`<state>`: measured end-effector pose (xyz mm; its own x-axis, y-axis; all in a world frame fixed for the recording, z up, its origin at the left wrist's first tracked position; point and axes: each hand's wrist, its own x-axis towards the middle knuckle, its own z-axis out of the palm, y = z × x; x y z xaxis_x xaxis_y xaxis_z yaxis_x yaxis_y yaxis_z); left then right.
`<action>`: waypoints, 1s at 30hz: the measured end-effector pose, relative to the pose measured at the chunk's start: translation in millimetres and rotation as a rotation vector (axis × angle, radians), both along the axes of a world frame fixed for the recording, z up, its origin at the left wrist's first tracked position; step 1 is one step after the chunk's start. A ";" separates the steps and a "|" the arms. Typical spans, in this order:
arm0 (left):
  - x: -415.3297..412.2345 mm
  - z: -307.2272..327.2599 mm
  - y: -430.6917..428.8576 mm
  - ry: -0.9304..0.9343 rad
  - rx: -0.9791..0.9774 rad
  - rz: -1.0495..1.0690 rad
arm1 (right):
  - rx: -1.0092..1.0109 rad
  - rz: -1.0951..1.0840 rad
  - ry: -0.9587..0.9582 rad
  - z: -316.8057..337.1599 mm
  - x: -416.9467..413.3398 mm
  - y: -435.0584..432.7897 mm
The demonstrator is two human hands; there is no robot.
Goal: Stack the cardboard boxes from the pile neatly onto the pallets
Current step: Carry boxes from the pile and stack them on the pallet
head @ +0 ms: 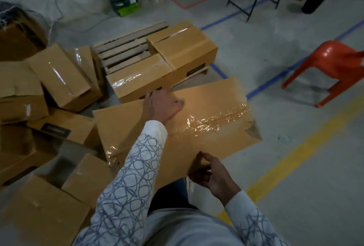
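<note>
1. at the far left, the loose pile of brown cardboard boxes (59,80) lies tumbled at odd angles on the grey concrete floor (275,48).
2. beyond it, the slatted wooden pallet (122,48) carries several taped brown boxes (183,48) along its right and near sides. its left slats are bare.
3. the large tape-sealed brown cardboard box (206,111) sits mid-frame, just short of the pallet. the left hand (163,105) grips its far edge, fingers curled over.
4. the right hand (212,174) pinches the near edge, thumb on top and fingers beneath.
5. it seems best to keep the box level, carry it to the bare slats, square it against the loaded boxes and free the fingers before it settles.
6. the orange plastic chair (334,62) stands well apart on the right.
</note>
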<state>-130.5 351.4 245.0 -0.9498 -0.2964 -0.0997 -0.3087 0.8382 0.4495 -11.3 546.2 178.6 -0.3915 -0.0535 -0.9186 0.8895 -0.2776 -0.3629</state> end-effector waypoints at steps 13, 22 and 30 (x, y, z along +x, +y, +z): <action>-316.0 0.5 78.8 -0.049 -0.058 -0.291 | -0.068 -0.305 -0.105 4.7 -265.4 35.7; -508.3 -37.1 191.9 -0.058 -0.197 -0.487 | -0.226 -0.407 -0.222 -18.4 -442.6 119.1; -651.1 -29.3 238.7 -0.063 -0.133 -0.301 | -0.154 -0.371 -0.165 -3.5 -601.2 202.7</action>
<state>-781.7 590.1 215.7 -0.9900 -0.0176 -0.1398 -0.0617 0.9462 0.3176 -612.5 749.0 175.0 -0.2588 -0.0785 -0.9627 0.7619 -0.6292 -0.1535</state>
